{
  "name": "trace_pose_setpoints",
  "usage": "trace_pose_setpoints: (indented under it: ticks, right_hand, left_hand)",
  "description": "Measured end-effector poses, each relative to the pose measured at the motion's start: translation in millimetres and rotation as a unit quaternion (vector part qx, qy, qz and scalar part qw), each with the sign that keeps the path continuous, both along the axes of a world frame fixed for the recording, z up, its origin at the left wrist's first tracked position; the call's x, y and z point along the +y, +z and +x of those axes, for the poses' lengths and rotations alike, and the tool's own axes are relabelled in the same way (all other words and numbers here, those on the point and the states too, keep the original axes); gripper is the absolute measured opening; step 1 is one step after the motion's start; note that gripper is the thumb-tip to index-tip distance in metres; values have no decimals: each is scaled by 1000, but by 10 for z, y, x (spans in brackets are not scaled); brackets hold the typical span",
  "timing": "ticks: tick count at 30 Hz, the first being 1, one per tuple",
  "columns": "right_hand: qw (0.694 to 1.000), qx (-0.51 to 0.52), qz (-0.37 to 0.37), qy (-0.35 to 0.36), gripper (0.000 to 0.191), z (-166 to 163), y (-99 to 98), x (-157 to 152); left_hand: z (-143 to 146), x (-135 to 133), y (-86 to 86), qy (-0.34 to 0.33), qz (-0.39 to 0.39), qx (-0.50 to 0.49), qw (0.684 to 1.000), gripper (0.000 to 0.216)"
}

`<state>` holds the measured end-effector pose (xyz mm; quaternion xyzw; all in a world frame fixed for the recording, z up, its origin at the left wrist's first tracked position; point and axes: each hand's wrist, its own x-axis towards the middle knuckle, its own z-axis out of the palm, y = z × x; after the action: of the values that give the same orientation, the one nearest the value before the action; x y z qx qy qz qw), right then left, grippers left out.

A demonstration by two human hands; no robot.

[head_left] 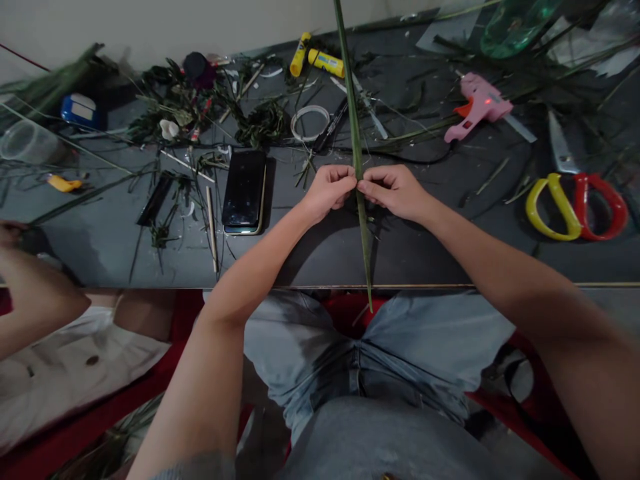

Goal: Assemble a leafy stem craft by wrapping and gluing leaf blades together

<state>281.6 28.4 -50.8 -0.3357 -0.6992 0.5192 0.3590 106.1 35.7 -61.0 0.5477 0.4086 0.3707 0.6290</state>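
Note:
A long, narrow green leaf strip (pixel 354 127) stands out lengthwise in front of me, its lower tip hanging past the table's front edge. My left hand (pixel 331 191) pinches it from the left side, thumb and fingers closed. From the right, my right hand (pixel 393 191) pinches the same strip at nearly the same spot, the fingertips of both hands almost touching. Left of my left hand lies a dark smartphone (pixel 243 190). Beyond the hands are a white ring of tape (pixel 310 123) and a dark pen (pixel 331 130).
A pink glue gun (pixel 480 107) with a lit red light lies at the right, near large scissors (pixel 575 200) with yellow and red handles. Glue sticks (pixel 326 63), leaf scraps and a woven leaf bunch (pixel 260 123) litter the back. Another person's arm (pixel 35 293) rests at far left.

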Motion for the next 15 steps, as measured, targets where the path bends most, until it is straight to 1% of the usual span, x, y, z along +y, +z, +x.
trace_pose_setpoints:
  ticks: [4,7,11,15]
  right_hand:
    - [999,23,-8,-30,60,-20,-21,-37]
    - [997,51,7,-48,59,-46,-30,-55]
    - [994,44,27,-93,55,-84,-58,-86]
    - [987,39,23,-151,46,-117,-89,-152]
  left_hand:
    - [53,-22,-41,-3,17,-14,1000,28]
    - [84,-31,-93,10,50,-20,999,34]
    - [137,-51,-147,42,87,-9,995,38]
    - [219,-94,-151,77,78,-3,994,39]
